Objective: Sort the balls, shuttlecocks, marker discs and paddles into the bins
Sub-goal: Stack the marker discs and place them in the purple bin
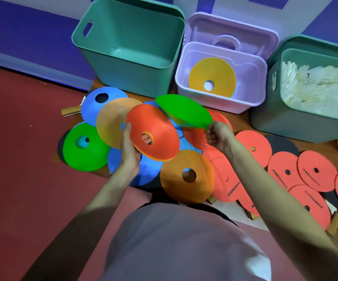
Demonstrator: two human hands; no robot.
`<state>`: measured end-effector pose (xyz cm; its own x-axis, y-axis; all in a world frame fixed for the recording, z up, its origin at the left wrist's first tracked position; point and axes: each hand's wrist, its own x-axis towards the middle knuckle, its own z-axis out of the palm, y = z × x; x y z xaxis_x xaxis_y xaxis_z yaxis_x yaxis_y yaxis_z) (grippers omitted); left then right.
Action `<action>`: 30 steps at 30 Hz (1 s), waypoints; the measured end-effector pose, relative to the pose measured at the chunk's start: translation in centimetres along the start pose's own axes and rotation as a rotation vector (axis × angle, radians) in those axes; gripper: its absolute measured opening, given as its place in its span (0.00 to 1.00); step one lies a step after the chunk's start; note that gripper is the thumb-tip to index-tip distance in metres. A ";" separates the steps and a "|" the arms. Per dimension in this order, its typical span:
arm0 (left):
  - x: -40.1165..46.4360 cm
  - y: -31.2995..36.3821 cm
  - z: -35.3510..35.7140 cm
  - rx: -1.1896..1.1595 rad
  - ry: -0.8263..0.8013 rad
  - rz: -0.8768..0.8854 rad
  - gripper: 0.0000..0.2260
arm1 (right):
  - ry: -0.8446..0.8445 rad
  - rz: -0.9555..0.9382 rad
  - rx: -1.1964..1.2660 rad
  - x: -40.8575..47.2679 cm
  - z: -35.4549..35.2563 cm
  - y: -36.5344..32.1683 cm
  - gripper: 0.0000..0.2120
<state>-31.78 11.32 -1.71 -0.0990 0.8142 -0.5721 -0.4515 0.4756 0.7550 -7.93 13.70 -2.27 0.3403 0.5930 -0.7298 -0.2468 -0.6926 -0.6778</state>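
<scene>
A view looking down at a person's two bare arms reaching over a floor strewn with coloured marker discs. The lilac bin (220, 78) stands against the wall, lid tipped back, and serves as the landmark here; one yellow disc (212, 77) already lies flat on its bottom. Left of it is an empty teal bin (131, 47); right of it a grey-green bin (305, 88) filled with white shuttlecocks (322, 86). In front of the lilac bin, raised off the floor, the left hand (130, 147) grips a small stack of discs by its rim, a red disc (154, 132) on top with orange edges showing beneath. The right hand (216, 134) pinches the edge of a green disc (184, 111), held tilted just in front of the lilac bin and close to the red stack. More discs lie on the floor in front and to the left of the lilac bin: blue (103, 104), green (85, 147) and orange (186, 175). In front and to the right, flat red paddles (316, 169) overlap in a row, reaching toward the picture's right edge. The step in hand appears to be gathering marker discs. The next move likely calls for nesting the green disc onto the stack, or carrying it forward and dropping it into the lilac bin, keeping it level enough to clear the rim.
</scene>
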 end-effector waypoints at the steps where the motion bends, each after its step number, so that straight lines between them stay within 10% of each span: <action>1: 0.1 -0.1 0.1 0.006 -0.009 -0.007 0.15 | -0.020 -0.011 -0.003 -0.7 -0.3 0.2 0.13; 11: 0.1 -1.2 2.2 -0.069 -0.083 -0.099 0.16 | -0.192 -0.256 -0.287 -4.6 -1.2 2.4 0.15; 20: -1.7 -2.7 3.0 -0.130 -0.191 -0.103 0.23 | 0.133 -0.521 -0.725 -4.5 -3.5 4.9 0.18; 30: -5.0 -4.3 2.6 -0.110 -0.204 -0.098 0.20 | 0.163 -0.591 -0.547 -6.9 -4.9 8.2 0.11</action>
<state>-27.04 6.05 -1.23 0.1262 0.8219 -0.5555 -0.5446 0.5255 0.6537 -7.85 1.89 -2.39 0.4133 0.8849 -0.2150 0.4773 -0.4116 -0.7764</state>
